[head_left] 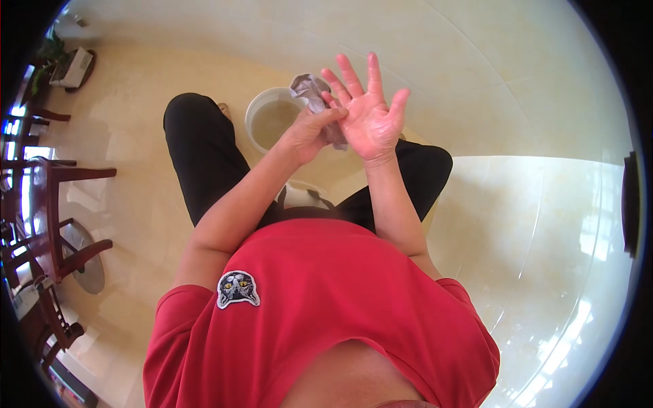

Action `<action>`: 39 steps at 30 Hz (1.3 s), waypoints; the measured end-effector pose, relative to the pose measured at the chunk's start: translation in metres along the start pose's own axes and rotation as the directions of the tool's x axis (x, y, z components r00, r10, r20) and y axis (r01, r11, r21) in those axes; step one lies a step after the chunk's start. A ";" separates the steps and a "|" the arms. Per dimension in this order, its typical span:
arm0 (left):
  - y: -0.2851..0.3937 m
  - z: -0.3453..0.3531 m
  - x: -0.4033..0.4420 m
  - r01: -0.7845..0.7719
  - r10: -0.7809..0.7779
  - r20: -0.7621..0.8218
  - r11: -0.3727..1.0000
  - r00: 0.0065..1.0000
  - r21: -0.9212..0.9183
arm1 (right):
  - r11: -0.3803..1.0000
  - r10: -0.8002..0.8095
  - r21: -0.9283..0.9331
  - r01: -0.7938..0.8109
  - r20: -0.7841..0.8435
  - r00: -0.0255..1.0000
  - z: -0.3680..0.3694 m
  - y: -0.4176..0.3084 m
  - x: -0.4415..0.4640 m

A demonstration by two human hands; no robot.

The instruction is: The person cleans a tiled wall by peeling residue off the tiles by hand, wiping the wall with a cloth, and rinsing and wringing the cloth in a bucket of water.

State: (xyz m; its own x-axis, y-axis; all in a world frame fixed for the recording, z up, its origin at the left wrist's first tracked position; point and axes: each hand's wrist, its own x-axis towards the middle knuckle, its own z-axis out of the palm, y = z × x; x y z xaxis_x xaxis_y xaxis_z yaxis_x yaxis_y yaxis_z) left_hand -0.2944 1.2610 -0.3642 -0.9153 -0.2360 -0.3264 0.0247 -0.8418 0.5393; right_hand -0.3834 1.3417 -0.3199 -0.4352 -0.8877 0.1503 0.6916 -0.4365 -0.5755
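Observation:
My left hand [311,134] is closed round a wrinkled grey-lilac cloth [310,91], part of which sticks up above the fingers and part hangs below. Its thumb rests against the little-finger edge of my right hand [371,122]. That right hand is open, palm up, with the fingers and thumb spread. The palm looks reddish and shiny. Behind and left of the cloth stands a round white bucket [248,122] holding murky liquid, between my spread knees.
Dark wooden chairs [51,204] line the left side, near a potted plant [46,58] at upper left. Glossy pale tiles [530,224] cover the right side. Below the hands, a pale object with a dark strap [303,196] shows between my legs.

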 end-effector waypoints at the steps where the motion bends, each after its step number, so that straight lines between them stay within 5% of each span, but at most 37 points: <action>1: 0.000 -0.001 0.000 -0.001 0.001 0.003 1.000 1.000 0.007 | 1.000 0.003 0.016 -0.003 0.003 1.000 0.000 0.000 0.000; 12: -0.006 -0.004 -0.006 -0.119 0.123 -0.089 0.992 0.988 0.046 | 1.000 -0.012 -0.016 0.012 -0.041 0.999 0.004 0.006 -0.001; 21: -0.018 0.001 -0.005 -0.428 0.503 -0.256 0.854 0.826 0.296 | 0.982 -0.006 -0.190 -0.008 -0.074 0.997 0.009 0.009 -0.001; 39: -0.022 -0.001 0.002 -0.404 0.437 -0.342 0.900 0.832 0.166 | 0.999 0.012 0.032 -0.009 -0.114 0.993 -0.001 0.011 -0.001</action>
State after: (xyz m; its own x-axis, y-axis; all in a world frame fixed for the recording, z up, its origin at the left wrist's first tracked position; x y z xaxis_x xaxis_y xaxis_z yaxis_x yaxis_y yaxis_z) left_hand -0.2962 1.2785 -0.3768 -0.6136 -0.7300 -0.3011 0.3254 -0.5812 0.7459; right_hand -0.3759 1.3376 -0.3276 -0.4894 -0.8706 0.0507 0.7134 -0.4332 -0.5508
